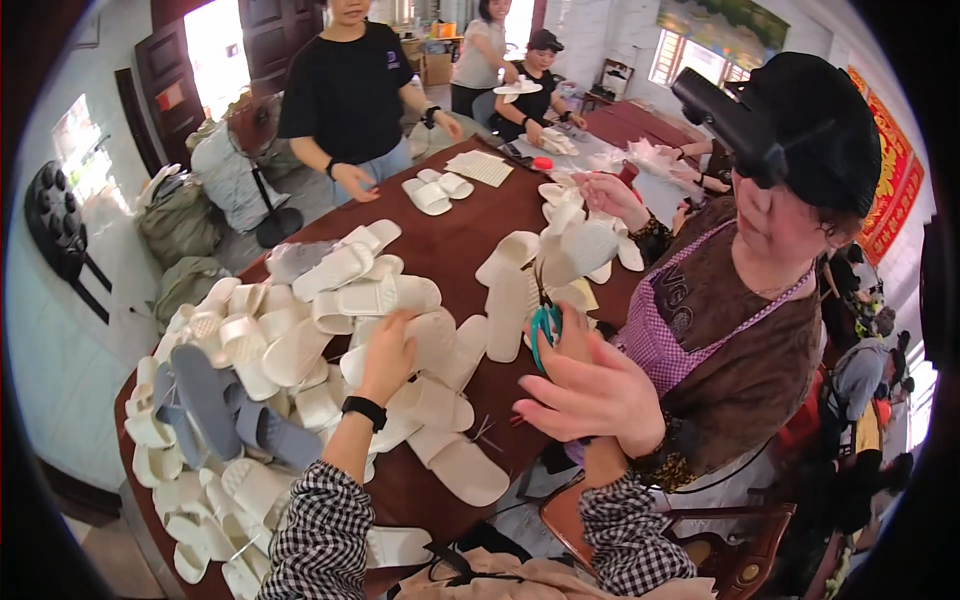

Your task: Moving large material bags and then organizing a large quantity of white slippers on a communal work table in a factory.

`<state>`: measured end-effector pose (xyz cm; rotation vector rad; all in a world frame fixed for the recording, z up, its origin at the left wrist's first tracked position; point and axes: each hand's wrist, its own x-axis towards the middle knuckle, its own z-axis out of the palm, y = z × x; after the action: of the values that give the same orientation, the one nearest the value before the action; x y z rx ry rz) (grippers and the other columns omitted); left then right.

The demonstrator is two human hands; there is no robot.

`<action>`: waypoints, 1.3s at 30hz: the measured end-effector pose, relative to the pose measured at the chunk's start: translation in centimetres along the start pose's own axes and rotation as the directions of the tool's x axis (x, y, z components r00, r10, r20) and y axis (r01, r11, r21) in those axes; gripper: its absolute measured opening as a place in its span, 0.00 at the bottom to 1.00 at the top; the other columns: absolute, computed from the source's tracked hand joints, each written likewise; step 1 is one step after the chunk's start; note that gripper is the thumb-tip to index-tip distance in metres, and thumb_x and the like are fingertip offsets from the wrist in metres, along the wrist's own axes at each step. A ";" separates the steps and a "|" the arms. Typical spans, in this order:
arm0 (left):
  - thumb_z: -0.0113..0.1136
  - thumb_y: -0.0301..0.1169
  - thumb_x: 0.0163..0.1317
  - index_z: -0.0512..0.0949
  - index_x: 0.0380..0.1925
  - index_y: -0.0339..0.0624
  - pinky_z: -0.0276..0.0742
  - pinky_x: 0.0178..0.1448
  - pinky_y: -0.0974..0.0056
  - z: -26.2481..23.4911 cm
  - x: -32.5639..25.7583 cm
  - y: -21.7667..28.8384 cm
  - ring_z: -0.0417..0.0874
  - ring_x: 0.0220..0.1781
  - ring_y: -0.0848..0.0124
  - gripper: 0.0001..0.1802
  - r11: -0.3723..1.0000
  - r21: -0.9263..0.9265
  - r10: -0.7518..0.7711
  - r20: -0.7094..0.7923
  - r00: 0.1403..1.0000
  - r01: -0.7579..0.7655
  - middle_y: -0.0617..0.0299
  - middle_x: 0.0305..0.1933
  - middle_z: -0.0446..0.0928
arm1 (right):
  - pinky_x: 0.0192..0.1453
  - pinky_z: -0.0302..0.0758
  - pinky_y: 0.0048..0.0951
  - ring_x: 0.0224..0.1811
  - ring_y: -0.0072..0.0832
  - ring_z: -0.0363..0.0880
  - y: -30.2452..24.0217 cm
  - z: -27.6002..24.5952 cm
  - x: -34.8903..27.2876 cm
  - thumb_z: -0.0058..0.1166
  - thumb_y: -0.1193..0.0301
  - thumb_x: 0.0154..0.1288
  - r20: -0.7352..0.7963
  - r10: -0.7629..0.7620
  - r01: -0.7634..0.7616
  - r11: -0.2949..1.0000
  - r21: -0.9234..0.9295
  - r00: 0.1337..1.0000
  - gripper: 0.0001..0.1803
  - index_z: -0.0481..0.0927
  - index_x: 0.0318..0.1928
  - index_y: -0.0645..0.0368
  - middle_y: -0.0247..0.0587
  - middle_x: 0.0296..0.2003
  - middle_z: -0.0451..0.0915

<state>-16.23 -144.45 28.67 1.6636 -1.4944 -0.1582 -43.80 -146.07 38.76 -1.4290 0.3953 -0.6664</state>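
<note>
My left hand [388, 352], with a black band at the wrist, is closed on a white slipper [432, 338] at the edge of a large pile. My right hand [568, 338] grips teal-handled scissors [545, 335], blades pointing away from me. A co-worker's pale hand [610, 395] seems to reach across in front of it, hiding much of my right hand and wrist. Just beyond the blades is a white slipper sole [582, 250]. Two joined white slippers [508, 300] lie to the left of the scissors.
White slippers [240, 335] crowd the left of the brown table [450, 225], with grey-blue slippers [205, 400] among them. A co-worker in a purple checked apron [685, 295] is close on my right. A wooden chair [740, 550] stands below right. More people are at the far side.
</note>
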 end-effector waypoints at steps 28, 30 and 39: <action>0.54 0.30 0.59 0.73 0.52 0.35 0.69 0.59 0.59 11.6 13.9 -4.3 0.75 0.55 0.55 0.21 0.976 -0.213 0.160 0.519 0.840 -0.054 0.48 0.53 0.75 | 0.40 0.68 0.30 0.42 0.33 0.70 9.1 -15.9 12.7 0.42 0.60 0.65 0.294 -0.102 -0.093 0.808 0.581 0.950 0.21 0.67 0.53 0.62 0.44 0.42 0.71; 0.54 0.30 0.59 0.73 0.53 0.35 0.71 0.58 0.60 11.5 13.5 -4.6 0.76 0.54 0.57 0.21 0.974 -0.214 0.176 0.531 0.829 -0.069 0.48 0.53 0.76 | 0.50 0.66 0.34 0.51 0.34 0.68 9.6 -17.6 13.2 0.45 0.63 0.63 0.363 -0.151 -0.204 0.605 0.769 0.919 0.23 0.68 0.55 0.62 0.46 0.49 0.70; 0.54 0.31 0.61 0.74 0.53 0.38 0.73 0.54 0.61 9.6 11.7 -4.2 0.79 0.50 0.60 0.20 0.970 -0.242 0.142 0.618 0.774 0.016 0.50 0.50 0.78 | 0.55 0.67 0.32 0.48 0.32 0.71 14.3 -13.5 13.9 0.47 0.70 0.66 -0.637 -0.203 0.592 0.644 0.485 0.743 0.21 0.66 0.57 0.65 0.42 0.48 0.73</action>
<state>-15.69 -159.70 25.12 1.4214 -1.9287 -0.9062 -39.02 -165.22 24.93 -0.5944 0.1984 -1.4535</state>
